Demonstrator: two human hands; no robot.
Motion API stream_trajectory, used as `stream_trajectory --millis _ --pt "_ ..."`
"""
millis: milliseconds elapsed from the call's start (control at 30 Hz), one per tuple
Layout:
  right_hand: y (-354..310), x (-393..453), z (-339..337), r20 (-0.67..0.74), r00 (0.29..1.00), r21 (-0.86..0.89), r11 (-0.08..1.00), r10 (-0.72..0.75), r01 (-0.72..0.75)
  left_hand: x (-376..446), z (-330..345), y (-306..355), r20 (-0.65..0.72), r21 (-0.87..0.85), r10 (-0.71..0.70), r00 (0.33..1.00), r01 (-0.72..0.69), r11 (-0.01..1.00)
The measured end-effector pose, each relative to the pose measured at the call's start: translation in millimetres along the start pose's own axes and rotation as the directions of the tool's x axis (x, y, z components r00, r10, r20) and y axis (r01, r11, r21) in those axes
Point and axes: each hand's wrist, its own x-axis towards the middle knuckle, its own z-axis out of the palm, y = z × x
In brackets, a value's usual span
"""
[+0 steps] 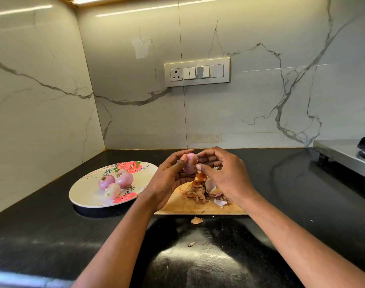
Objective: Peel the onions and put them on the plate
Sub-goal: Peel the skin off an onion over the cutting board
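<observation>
Both hands: left (169,175) grips onion (191,163) | right (221,173) pinches it, above board (198,207)

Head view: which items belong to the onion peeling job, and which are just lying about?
Job:
- onion gripped by the left hand, right hand picking at it
- three peeled onions on the plate
- peel pile on the cutting board

Lying about:
- stray peel scrap on the counter
- stove, far right
- switch panel on the wall
</observation>
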Motion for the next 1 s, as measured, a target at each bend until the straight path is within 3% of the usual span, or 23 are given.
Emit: stream_trajectory --millis 867,1000 --pt "1.3 1.7 -1.4 -0.033 0.997 0.045 0.997 0.063 -0.062 1.7 -0.6 -2.2 0.015 0.029 -0.019 1.000 0.018 0.999" --pt "-0.4 1.9 -1.5 -0.020 0.994 0.122 0.987 0.105 -0.101 1.5 -0.4 -0.9 0.009 0.014 -0.012 1.000 0.012 1.000"
